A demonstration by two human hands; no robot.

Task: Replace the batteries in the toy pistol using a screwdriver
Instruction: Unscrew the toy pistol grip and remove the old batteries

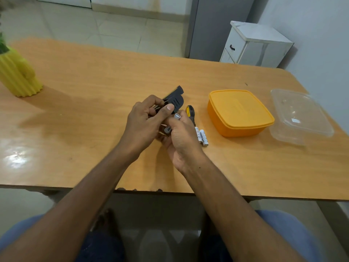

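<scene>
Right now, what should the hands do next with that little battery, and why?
Probably slide the battery pinched in the right hand into the toy pistol that the left hand grips. The battery's tip already sits beside the pistol, and two more batteries wait on the table.

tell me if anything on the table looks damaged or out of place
The table's near edge is chipped, with dark patches where the surface has broken away. Two batteries lie loose beside the right hand. Nothing spilled.

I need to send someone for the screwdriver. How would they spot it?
Find the orange lidded box on the wooden table. Just left of it, beside the right hand, lies the screwdriver: black-and-yellow handle, unlike the white batteries nearby.
</scene>
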